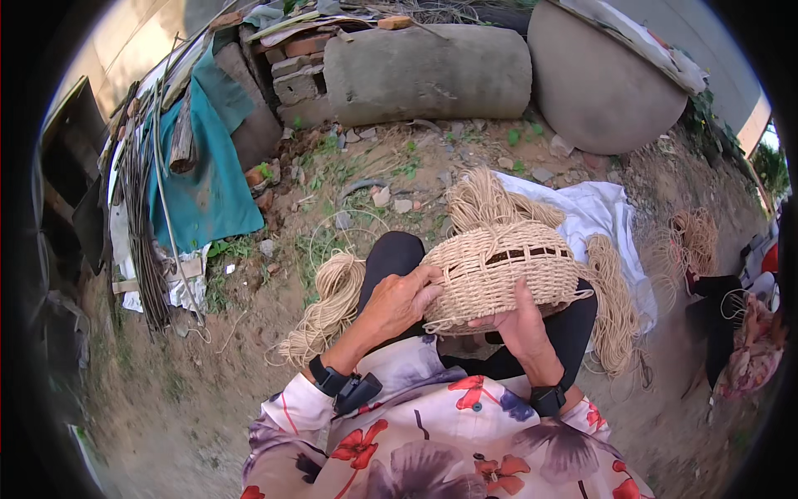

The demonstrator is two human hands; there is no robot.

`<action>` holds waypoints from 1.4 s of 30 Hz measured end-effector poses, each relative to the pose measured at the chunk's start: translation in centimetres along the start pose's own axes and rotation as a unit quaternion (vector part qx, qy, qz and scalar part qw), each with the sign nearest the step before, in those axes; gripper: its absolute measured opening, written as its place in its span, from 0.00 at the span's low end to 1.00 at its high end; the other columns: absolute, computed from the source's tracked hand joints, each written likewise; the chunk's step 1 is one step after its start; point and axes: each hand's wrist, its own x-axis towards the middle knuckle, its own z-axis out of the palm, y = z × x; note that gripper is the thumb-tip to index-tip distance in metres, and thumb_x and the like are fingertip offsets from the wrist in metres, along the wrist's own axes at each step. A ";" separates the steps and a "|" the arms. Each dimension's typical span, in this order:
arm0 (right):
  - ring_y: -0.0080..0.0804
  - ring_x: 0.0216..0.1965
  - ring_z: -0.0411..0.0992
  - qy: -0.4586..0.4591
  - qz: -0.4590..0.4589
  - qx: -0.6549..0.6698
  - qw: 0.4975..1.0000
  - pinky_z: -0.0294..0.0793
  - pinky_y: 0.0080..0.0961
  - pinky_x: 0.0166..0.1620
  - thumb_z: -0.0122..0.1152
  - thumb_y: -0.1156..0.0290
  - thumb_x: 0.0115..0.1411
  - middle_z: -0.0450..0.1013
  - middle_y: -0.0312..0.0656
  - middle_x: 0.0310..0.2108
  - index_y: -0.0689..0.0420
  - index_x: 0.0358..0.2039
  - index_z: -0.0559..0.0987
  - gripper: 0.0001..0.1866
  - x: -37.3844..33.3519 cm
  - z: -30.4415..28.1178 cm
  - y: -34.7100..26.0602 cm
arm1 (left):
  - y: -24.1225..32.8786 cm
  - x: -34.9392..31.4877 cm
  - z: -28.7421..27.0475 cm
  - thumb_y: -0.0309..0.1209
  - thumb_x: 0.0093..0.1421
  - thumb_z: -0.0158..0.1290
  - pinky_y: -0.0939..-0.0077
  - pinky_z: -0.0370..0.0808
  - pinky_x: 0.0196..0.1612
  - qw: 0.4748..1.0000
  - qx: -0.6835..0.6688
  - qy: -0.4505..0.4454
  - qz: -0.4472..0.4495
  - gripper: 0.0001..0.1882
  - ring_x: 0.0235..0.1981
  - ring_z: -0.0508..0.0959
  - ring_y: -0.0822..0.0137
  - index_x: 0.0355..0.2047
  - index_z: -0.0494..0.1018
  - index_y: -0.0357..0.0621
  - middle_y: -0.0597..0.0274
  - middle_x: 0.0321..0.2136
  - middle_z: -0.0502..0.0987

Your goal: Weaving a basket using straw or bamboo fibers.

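A woven straw-coloured basket [499, 274] rests on my lap, tilted on its side, with a long dark gap across its weave. My left hand [401, 298] grips the basket's left edge, its fingers bent against the woven wall. From below, my right hand [525, 326] supports the near side, thumb pointing up along the weave and fingers partly hidden under the basket. Loose cord ends stick out at the basket's lower left and right rim. Beside my left knee lies a bundle of pale cord [332, 291].
More cord bundles lie beyond the basket [486, 200] and by my right knee [611, 291], partly on a white sheet [611, 220]. At right sits another person [744, 341] near a cord coil [694, 237]. A concrete cylinder [428, 73], sticks [141, 224] and teal cloth [208, 183] stand farther off.
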 end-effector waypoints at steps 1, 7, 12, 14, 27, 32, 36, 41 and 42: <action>0.41 0.47 0.74 -0.002 -0.004 0.011 1.000 0.81 0.43 0.39 0.41 0.50 0.68 0.69 0.48 0.52 0.58 0.59 0.60 0.28 -0.1 0.2 -0.4 | 0.0 0.8 -0.2 0.30 0.61 0.52 0.75 0.68 0.21 0.995 -0.094 -0.017 -0.018 0.07 0.16 0.71 0.72 0.36 0.71 0.40 0.62 0.16 0.72; 0.44 0.42 0.76 0.018 -0.014 0.116 0.993 0.83 0.40 0.31 0.34 0.45 0.68 0.70 0.50 0.51 0.57 0.60 0.60 0.31 -0.7 -0.6 -0.6 | 0.7 3.5 -1.2 0.30 0.61 0.53 0.80 0.61 0.19 0.970 -0.208 -0.124 -0.018 0.07 0.16 0.63 0.80 0.31 0.70 0.40 0.73 0.13 0.63; 0.45 0.41 0.77 0.018 -0.015 0.178 0.984 0.83 0.41 0.30 0.33 0.45 0.68 0.71 0.51 0.50 0.57 0.60 0.60 0.32 -1.0 -1.3 -0.2 | 0.6 4.6 -1.5 0.33 0.62 0.52 0.80 0.59 0.20 0.971 -0.132 -0.181 0.086 0.08 0.20 0.62 0.80 0.30 0.69 0.42 0.73 0.16 0.64; 0.45 0.41 0.77 0.010 -0.009 0.181 0.983 0.83 0.42 0.30 0.33 0.45 0.68 0.70 0.51 0.51 0.56 0.61 0.60 0.32 -1.0 -1.8 -0.2 | -0.3 4.5 -1.4 0.34 0.62 0.52 0.80 0.59 0.20 0.960 -0.185 -0.203 0.062 0.09 0.20 0.62 0.80 0.31 0.69 0.43 0.71 0.17 0.65; 0.40 0.56 0.67 0.076 -0.049 0.191 0.978 0.70 0.43 0.55 0.42 0.46 0.66 0.67 0.43 0.56 0.56 0.60 0.62 0.31 -0.4 -3.2 -1.5 | 0.9 3.3 -0.3 0.34 0.53 0.63 0.75 0.61 0.21 0.982 -0.115 -0.068 0.134 0.15 0.20 0.64 0.75 0.20 0.67 0.43 0.65 0.27 0.68; 0.39 0.56 0.67 0.082 -0.051 0.182 0.979 0.69 0.42 0.56 0.42 0.45 0.66 0.67 0.41 0.57 0.54 0.61 0.62 0.31 -0.5 -3.8 -1.5 | 0.5 1.2 -0.3 0.30 0.58 0.59 0.88 0.56 0.18 0.896 -0.397 -0.169 -0.106 0.10 0.18 0.61 0.84 0.34 0.69 0.45 0.69 0.28 0.71; 0.40 0.57 0.66 0.070 -0.058 0.193 0.977 0.68 0.44 0.57 0.42 0.45 0.66 0.66 0.42 0.58 0.54 0.61 0.62 0.31 -0.2 -3.5 -1.2 | 2.6 1.7 -2.5 0.35 0.61 0.56 0.88 0.53 0.18 0.844 -0.491 -0.193 -0.097 0.19 0.16 0.58 0.85 0.48 0.62 0.46 0.67 0.26 0.71; 0.39 0.55 0.68 0.070 -0.056 0.185 0.979 0.70 0.43 0.55 0.42 0.46 0.67 0.67 0.42 0.56 0.55 0.60 0.62 0.30 -0.1 -4.1 -1.2 | -3.4 -2.9 -3.6 0.35 0.66 0.45 0.85 0.55 0.17 0.648 -0.761 -0.014 -0.009 0.13 0.14 0.56 0.81 0.49 0.64 0.47 0.64 0.21 0.68; 0.41 0.57 0.66 0.061 -0.060 0.184 0.979 0.67 0.44 0.57 0.41 0.46 0.67 0.66 0.42 0.58 0.55 0.61 0.62 0.31 -0.3 -4.5 -1.2 | -5.1 -4.5 -5.1 0.36 0.66 0.45 0.84 0.55 0.17 0.654 -0.755 0.039 -0.018 0.13 0.14 0.56 0.80 0.49 0.65 0.47 0.66 0.19 0.66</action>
